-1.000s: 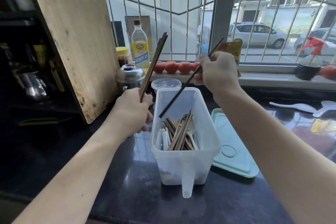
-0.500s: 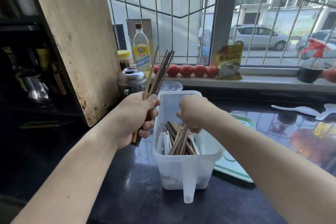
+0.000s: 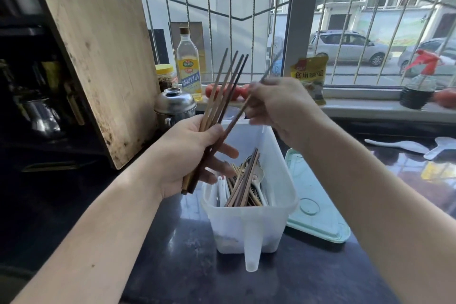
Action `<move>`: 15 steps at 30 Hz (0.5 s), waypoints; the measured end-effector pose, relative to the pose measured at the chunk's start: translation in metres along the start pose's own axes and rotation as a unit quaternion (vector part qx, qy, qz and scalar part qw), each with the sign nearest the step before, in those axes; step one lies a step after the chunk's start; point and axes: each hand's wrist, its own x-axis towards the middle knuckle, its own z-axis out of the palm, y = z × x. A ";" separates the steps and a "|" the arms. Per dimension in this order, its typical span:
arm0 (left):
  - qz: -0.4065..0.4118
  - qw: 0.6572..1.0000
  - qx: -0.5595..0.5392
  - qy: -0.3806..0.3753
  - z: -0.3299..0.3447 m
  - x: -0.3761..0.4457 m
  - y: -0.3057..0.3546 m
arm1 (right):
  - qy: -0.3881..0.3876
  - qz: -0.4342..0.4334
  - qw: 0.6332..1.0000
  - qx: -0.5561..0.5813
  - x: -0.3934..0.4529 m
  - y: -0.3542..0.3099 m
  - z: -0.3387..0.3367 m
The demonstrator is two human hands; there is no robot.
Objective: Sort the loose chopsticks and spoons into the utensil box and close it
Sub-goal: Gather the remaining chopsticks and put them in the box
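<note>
A translucent white utensil box [image 3: 249,224] stands open on the dark counter, with several wooden chopsticks and spoons [image 3: 246,180] inside. My left hand [image 3: 182,155] grips a fanned bundle of chopsticks [image 3: 223,89] upright, just left of the box. My right hand [image 3: 278,106] is above the box's far rim and pinches one dark chopstick [image 3: 234,121] whose lower end still lies in the bundle. The pale green lid [image 3: 318,205] lies flat to the right of the box. Two white spoons [image 3: 404,147] rest on the counter at far right.
A wooden cutting board [image 3: 98,61] leans at the left. A steel pot [image 3: 174,106], an oil bottle [image 3: 188,69] and a jar stand behind the box. Tomatoes, a yellow packet [image 3: 309,76] and a dark spray bottle [image 3: 418,89] sit on the windowsill.
My right hand has risen out of the box to the bundle and taken hold of one chopstick. My left hand has tipped the bundle, which now fans out wider.
</note>
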 end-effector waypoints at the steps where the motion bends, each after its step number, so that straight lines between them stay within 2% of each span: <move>1: -0.002 0.999 0.019 0.033 -0.003 0.000 -0.002 | 0.057 -0.013 0.998 -0.010 0.003 -0.001 -0.005; 3: 0.006 0.992 0.066 0.105 -0.010 0.003 -0.008 | 0.134 -0.052 0.981 -0.130 0.010 0.000 -0.015; 5: 0.018 0.984 0.091 0.155 -0.016 0.009 -0.013 | 0.124 -0.069 0.949 -0.283 0.011 0.008 -0.015; 7: 0.021 0.982 0.089 0.167 -0.016 0.013 -0.014 | 0.072 -0.056 0.913 -0.397 0.011 0.021 -0.007; 9: 0.014 0.986 0.076 0.146 -0.010 0.013 -0.011 | 0.021 -0.016 0.870 -0.492 0.009 0.035 0.004; 11: 0.003 0.990 0.063 0.123 -0.004 0.013 -0.010 | -0.039 0.029 0.841 -0.539 0.006 0.047 0.016; 15: -0.009 0.994 0.047 0.103 0.003 0.012 -0.011 | -0.134 0.048 0.775 -0.616 -0.004 0.052 0.030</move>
